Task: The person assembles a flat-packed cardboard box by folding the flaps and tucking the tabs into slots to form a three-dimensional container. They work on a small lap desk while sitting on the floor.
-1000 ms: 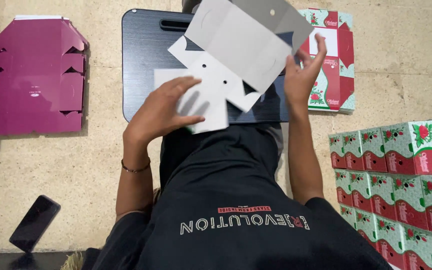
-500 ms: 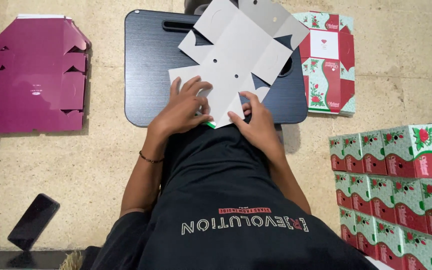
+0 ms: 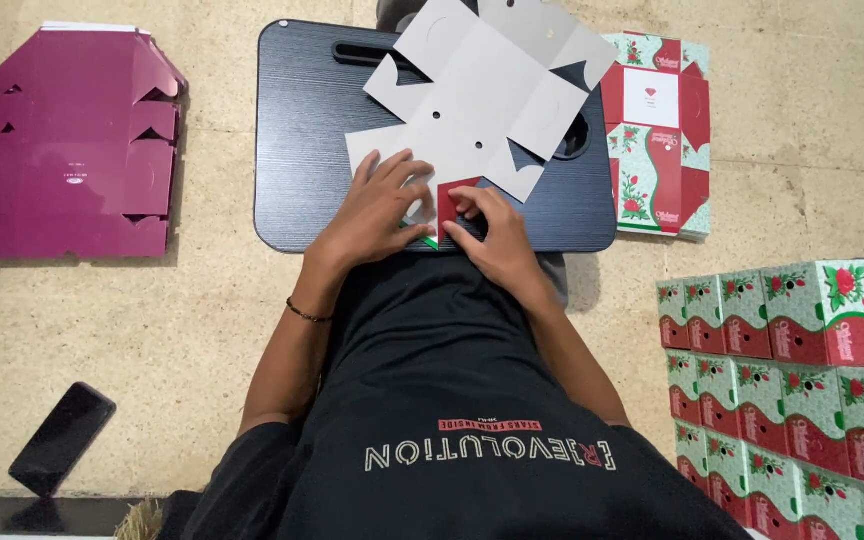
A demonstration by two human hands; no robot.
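Both hands press a flat grey carton blank [image 3: 482, 95] onto a black lap tray [image 3: 302, 140]. The left hand [image 3: 377, 205] lies spread; the right hand [image 3: 492, 235] folds a red flap [image 3: 455, 195].

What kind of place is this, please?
Probably a home or small workshop where boxes are folded by hand on the floor: a flat carton on a lap desk, folded boxes stacked at the right, and maroon blanks lying left.

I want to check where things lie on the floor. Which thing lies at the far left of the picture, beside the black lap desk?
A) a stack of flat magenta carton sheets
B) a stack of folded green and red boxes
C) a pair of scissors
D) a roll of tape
A: the flat magenta carton sheets lie on the floor left of the black lap desk; the folded green and red boxes stand at the right.
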